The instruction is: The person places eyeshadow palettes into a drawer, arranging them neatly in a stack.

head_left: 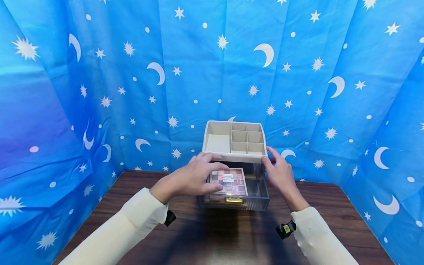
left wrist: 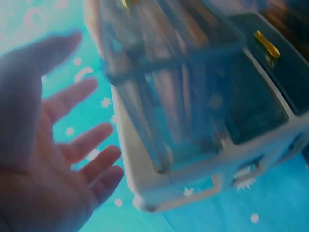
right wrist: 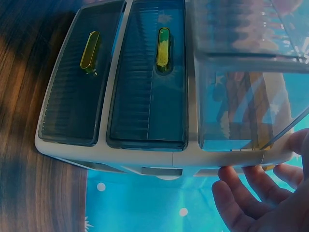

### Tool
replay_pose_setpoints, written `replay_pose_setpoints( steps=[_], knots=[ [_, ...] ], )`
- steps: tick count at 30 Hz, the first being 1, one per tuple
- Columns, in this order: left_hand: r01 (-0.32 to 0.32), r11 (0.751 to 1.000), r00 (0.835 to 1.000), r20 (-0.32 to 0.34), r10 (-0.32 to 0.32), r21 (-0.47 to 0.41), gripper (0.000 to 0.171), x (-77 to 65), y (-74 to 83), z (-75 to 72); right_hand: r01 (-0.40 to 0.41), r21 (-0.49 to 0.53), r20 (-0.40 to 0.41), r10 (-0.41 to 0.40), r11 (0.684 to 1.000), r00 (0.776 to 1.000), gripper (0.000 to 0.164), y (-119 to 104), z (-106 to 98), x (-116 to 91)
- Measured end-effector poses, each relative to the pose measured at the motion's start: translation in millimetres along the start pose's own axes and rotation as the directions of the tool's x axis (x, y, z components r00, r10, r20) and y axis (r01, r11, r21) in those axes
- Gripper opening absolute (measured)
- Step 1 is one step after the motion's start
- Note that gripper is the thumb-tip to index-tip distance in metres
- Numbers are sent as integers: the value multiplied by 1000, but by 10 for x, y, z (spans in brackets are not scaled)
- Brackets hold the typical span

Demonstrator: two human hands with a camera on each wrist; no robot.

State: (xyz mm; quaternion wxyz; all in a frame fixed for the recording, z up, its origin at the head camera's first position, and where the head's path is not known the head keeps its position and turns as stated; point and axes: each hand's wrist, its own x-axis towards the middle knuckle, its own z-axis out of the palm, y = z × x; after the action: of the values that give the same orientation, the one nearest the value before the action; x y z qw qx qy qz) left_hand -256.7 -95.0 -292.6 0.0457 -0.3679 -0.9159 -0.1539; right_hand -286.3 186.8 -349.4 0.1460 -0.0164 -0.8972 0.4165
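Note:
A cream drawer organizer [head_left: 216,157] stands on the table with its clear top drawer [head_left: 256,180] pulled out. In that drawer lies an eyeshadow palette [head_left: 233,186] with a grid of pinkish and brown pans. Over the drawer's left side hangs my left hand [head_left: 193,176], fingers spread and holding nothing; its thumb and index finger overlap the palette's left edge in the head view. My right hand [head_left: 279,171] grips the organizer's top right corner, thumb at the front edge and fingers [right wrist: 260,183] bent against the side wall. The left wrist view is blurred.
Two lower clear drawers with gold handles [right wrist: 90,50] are closed beneath. The organizer's top tray has one large compartment [head_left: 218,141] and several small ones. Dark wood table [head_left: 318,221] surrounds it, and a blue star-and-moon curtain [head_left: 212,73] stands close behind.

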Motion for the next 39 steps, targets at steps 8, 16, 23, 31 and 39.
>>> replay_pose_setpoints(
  steps=[8,16,23,31,39],
  knots=[
    [85,946,978,-156,-139,-312,15,-227,287,2,3,1,-5,-3,1000,1000,57,-9,-34,17],
    [337,613,932,160,-327,-714,19,-500,457,240,11,-8,3,-11,1000,1000,56,3,-11,24],
    [467,291,856,344,-386,-835,33,-561,559,503,12,-13,-10,-12,1000,1000,56,1,-32,28],
    [472,55,798,400,-450,-880,44,-475,609,757,12,-7,5,-12,1000,1000,57,28,-12,22],
    [371,-77,769,353,-533,-925,43,-377,715,905,7,-2,0,-7,1000,1000,57,28,1,21]
  ],
)
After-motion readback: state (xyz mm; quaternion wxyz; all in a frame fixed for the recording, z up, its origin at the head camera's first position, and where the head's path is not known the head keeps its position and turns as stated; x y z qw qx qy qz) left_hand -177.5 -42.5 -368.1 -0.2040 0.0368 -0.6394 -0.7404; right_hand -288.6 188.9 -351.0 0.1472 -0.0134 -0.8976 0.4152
